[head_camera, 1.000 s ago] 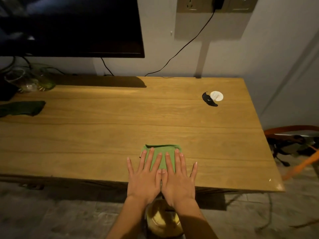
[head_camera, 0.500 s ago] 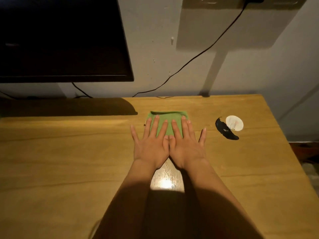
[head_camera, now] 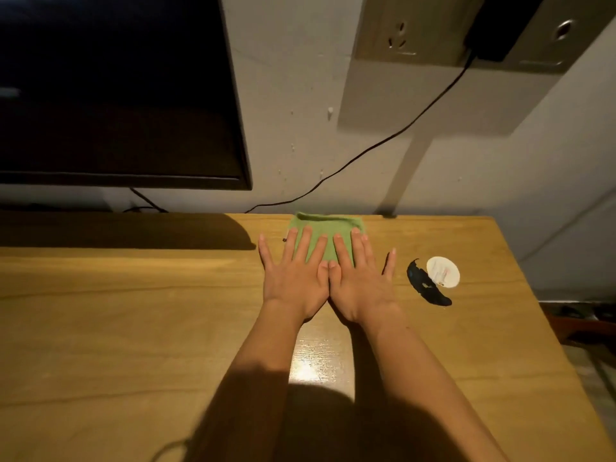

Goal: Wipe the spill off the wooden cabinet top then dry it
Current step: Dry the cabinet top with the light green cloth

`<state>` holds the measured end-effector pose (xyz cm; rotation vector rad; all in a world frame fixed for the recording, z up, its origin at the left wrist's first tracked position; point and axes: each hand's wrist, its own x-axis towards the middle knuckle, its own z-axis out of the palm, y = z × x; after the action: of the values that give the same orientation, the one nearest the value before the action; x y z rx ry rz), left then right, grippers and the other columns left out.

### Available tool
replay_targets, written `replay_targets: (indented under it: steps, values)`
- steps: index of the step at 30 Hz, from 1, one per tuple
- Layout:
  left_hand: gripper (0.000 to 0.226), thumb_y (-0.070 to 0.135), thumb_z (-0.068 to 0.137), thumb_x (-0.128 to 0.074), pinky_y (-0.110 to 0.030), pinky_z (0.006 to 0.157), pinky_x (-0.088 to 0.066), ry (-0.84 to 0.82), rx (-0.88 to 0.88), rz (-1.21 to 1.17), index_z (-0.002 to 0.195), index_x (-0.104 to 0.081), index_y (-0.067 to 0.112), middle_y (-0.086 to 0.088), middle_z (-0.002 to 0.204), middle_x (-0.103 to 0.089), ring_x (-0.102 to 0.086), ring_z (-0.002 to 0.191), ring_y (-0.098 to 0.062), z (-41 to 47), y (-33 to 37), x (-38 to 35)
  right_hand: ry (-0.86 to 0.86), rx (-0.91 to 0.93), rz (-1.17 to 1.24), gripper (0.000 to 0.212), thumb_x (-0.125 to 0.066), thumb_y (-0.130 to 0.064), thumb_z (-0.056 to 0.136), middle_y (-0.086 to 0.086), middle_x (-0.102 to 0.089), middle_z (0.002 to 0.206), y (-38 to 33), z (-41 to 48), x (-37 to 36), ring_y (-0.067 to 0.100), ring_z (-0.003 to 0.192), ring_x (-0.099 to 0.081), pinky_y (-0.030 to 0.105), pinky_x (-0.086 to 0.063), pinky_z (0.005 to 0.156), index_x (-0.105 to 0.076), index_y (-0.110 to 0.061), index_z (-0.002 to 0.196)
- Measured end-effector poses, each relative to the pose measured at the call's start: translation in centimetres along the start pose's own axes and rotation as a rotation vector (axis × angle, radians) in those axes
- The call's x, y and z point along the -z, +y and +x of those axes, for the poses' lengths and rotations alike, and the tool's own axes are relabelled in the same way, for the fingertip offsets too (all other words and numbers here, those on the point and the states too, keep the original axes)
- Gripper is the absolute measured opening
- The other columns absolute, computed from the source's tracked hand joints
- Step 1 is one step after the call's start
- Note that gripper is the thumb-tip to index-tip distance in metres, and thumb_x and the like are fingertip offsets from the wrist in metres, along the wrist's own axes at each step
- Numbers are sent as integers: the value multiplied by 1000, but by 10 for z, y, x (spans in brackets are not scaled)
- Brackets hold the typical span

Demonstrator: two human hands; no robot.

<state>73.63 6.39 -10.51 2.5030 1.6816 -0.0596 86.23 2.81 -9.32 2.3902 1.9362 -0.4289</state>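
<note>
A light wooden cabinet top [head_camera: 133, 328] fills the lower half of the frame. At its far edge, centre frame, lies a folded green cloth [head_camera: 325, 225]. The left hand [head_camera: 293, 281] and right hand [head_camera: 361, 285] lie flat on the cloth's near part, side by side. To their right a curved black shape [head_camera: 426, 288] touches a round white disc [head_camera: 442, 272]. A flat black screen [head_camera: 116, 95] occupies the upper left and a grey wall socket plate [head_camera: 400, 28] the upper right.

Left hand [head_camera: 295, 281] and right hand [head_camera: 361, 283] flat on green cloth [head_camera: 325, 233], far edge of wooden cabinet top [head_camera: 133, 311], wet streak [head_camera: 318, 358] between forearms
</note>
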Motion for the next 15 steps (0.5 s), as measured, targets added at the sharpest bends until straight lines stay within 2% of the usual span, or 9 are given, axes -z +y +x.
replay_targets:
  steps: [6,15]
  values:
    - [57,49,98,3,-67,108,20,-45,40,-18,153,12,37,6,162,20,21,148,-18,-112,34,-9,8,28,6,58,2,-49,97,-3,26,159,17,-109,-25,13,144,28,60,21,110,17,-36,151]
    - [58,51,94,11,-66,110,18,-124,99,-31,149,21,38,5,159,29,32,144,-20,-300,104,-22,-62,99,6,59,8,-49,94,1,34,156,53,-299,-53,18,141,34,61,21,109,24,-33,148]
